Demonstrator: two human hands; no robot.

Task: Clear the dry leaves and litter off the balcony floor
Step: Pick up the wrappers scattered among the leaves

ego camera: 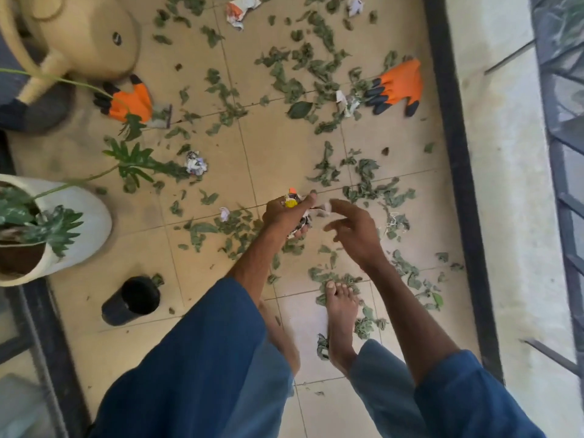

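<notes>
Dry green leaves (300, 80) lie scattered over the beige tiled balcony floor (271, 147). Crumpled paper balls lie among them: one (196, 162) left of centre, a small scrap (224, 213) near my left hand, a wrapper (240, 11) at the top. My left hand (284, 216) grips a bunch of crumpled litter (292, 202) with yellow and orange bits. My right hand (354, 229) hovers just right of it, fingers loosely spread, holding nothing that I can see.
Two orange-and-black gloves lie on the floor, one (398, 86) at the right, one (129, 101) by a tan watering can (85, 36). A white plant pot (63, 226) and a small black pot (132, 300) stand at the left. My bare foot (339, 311) stands on the tiles; a railing runs along the right.
</notes>
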